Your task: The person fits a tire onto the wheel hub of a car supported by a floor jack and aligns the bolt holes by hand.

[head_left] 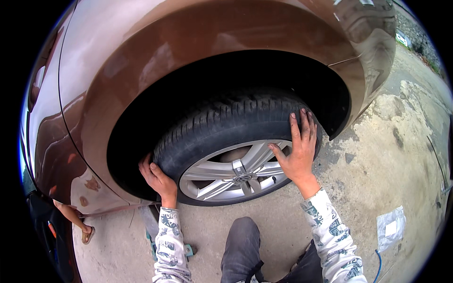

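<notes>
A car wheel (236, 123), a black tyre on a silver spoked alloy rim, sits in the dark wheel arch of a brown car (207, 30). The tread is dusty and the wheel's outer face tilts up towards me. My left hand (160, 181) is at the tyre's left edge, its fingers curled around the tread side and partly hidden. On the right of the tyre lies my right hand (300, 153), fingers stretched along the sidewall towards the tread. Its thumb is apart, at the upper edge of the rim. What is behind the wheel is lost in shadow.
A teal metal object (189, 250) shows beside my left forearm, mostly hidden. Another person's sandalled foot (87, 234) stands at the left. On the concrete floor (368, 174) at right lie a whitish plastic bag (390, 227) and a blue hose or cord (379, 264).
</notes>
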A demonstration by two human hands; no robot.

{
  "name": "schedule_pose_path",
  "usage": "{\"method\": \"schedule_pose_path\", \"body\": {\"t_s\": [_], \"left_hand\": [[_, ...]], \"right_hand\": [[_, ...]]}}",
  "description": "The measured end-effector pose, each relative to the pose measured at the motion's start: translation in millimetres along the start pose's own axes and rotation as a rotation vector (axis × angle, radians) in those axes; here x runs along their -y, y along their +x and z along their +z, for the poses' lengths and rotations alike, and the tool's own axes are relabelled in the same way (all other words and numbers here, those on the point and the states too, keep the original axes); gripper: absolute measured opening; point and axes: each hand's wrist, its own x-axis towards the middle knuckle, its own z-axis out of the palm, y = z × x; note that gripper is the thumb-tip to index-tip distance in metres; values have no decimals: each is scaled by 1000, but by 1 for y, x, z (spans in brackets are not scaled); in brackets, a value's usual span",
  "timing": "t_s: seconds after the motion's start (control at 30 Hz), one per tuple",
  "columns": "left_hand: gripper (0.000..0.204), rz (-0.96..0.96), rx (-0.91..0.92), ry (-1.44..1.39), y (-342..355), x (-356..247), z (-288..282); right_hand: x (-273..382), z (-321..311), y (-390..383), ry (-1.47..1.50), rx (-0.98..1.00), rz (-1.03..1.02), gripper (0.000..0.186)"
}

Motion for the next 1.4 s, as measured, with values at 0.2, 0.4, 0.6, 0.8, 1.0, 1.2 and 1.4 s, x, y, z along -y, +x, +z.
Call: {"method": "schedule_pose_path", "body": {"t_s": [0.2, 0.4, 0.6, 0.8, 1.0, 1.2, 1.4], "left_hand": [[57, -15, -5, -7, -3, 2, 3], [58, -18, -12, -13, -1, 0, 2], [57, -24, -6, -15, -4, 0, 4], [58, 6, -3, -17, -3, -3, 2], [62, 1, -6, -46, -7, -4, 4], [70, -54, 7, -86, -8, -6, 2], [74, -56, 8, -99, -9, -6, 3]], "right_hand": [[13, -4, 3, 12, 19, 5, 91], [10, -4, 2, 15, 15, 3, 86], [9, -4, 1, 8, 22, 15, 84], [4, -2, 1, 20, 8, 31, 87], [-24, 1, -3, 4, -7, 163, 109], [-29, 4, -6, -15, -11, 165, 110], [-33, 6, -6, -39, -39, 132, 111]]}}
